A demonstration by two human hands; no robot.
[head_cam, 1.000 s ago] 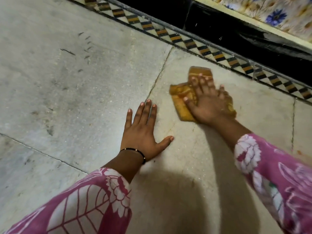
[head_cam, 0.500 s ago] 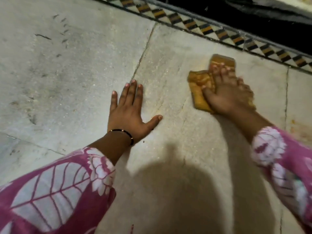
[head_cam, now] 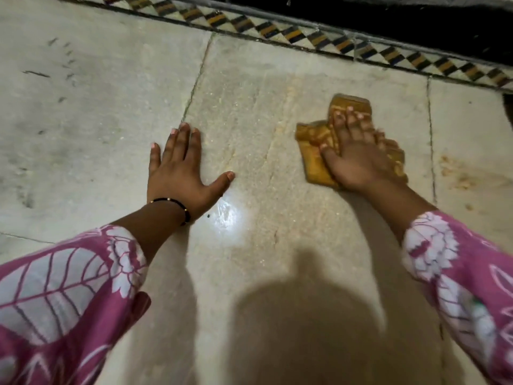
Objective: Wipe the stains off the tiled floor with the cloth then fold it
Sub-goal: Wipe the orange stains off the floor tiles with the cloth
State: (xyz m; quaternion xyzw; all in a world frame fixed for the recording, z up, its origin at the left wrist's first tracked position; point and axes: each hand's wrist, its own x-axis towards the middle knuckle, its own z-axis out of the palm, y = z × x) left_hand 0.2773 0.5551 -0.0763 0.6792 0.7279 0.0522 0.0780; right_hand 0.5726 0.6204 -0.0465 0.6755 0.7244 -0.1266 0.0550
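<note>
A crumpled yellow-orange cloth (head_cam: pixel 313 159) lies on the pale tiled floor (head_cam: pixel 249 112) at right of centre. My right hand (head_cam: pixel 358 159) presses flat on top of it, fingers spread over its far part, hiding the cloth's middle. My left hand (head_cam: pixel 180 173) rests flat on the floor to the left, fingers apart, holding nothing. Orange-brown stains (head_cam: pixel 455 173) mark the tile just right of the cloth, past a grout line. Dark smudges (head_cam: pixel 66 65) dot the tile at far left.
A border strip of black, yellow and white diamonds (head_cam: pixel 305 34) runs along the far edge of the floor, with a dark raised ledge (head_cam: pixel 416 20) behind it. My shadow (head_cam: pixel 305 315) falls on the near tile. A bright light spot (head_cam: pixel 227 215) glints by my left wrist.
My right hand has slid the cloth rightward across the tile, toward the orange stains. My left hand stays planted flat on the floor. The view has tilted down, hiding the flowered wall.
</note>
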